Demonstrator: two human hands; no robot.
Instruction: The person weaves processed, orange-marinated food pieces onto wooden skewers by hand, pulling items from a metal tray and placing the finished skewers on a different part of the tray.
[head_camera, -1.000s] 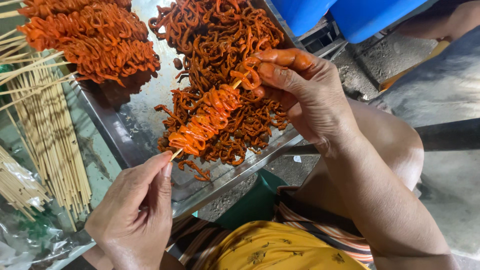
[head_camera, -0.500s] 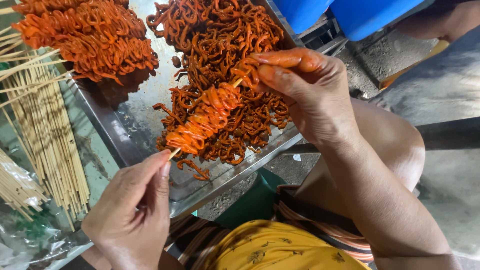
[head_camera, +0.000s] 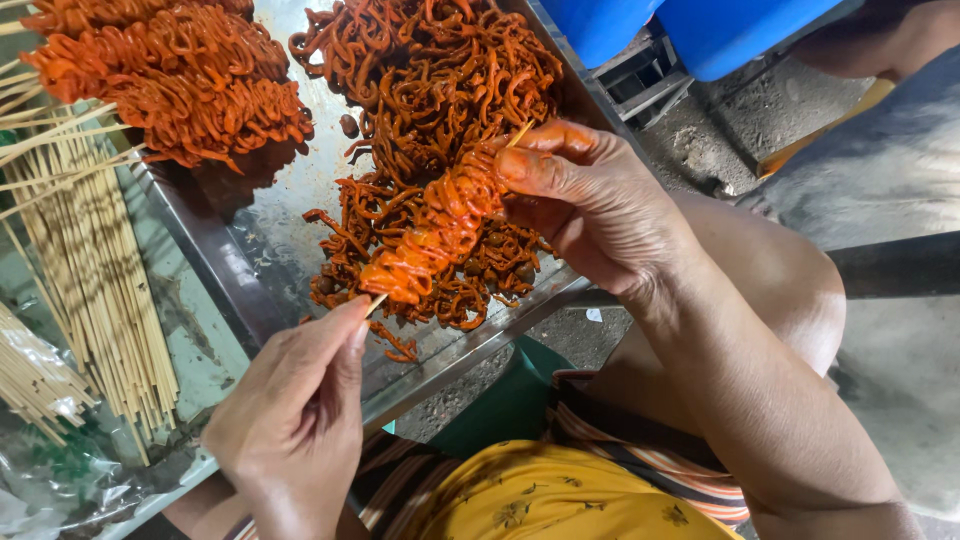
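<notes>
My left hand (head_camera: 290, 420) is pinched shut on the bare lower end of the skewer (head_camera: 440, 225), and my right hand (head_camera: 590, 205) has its fingers closed round the upper end, tip poking out. So the stick runs diagonally between my hands, low-left to high-right, wrapped in orange strips, hanging just above the loose pile on the metal tray (head_camera: 250, 290). Finished skewers (head_camera: 170, 80) sit top left, spare bamboo sticks (head_camera: 90, 280) on the desk beside them.

A filled skewer (head_camera: 435, 240) ran slantwise above the metal tray (head_camera: 250, 290), its lower end in the left hand (head_camera: 295, 420), its upper end in the right hand (head_camera: 590, 200). A loose heap of strips (head_camera: 440, 90) lay on the tray beneath it. Finished skewers (head_camera: 170, 80) were stacked at the tray's far left. Bare sticks (head_camera: 85, 260) lay on the desk (head_camera: 200, 350) left of the tray
</notes>
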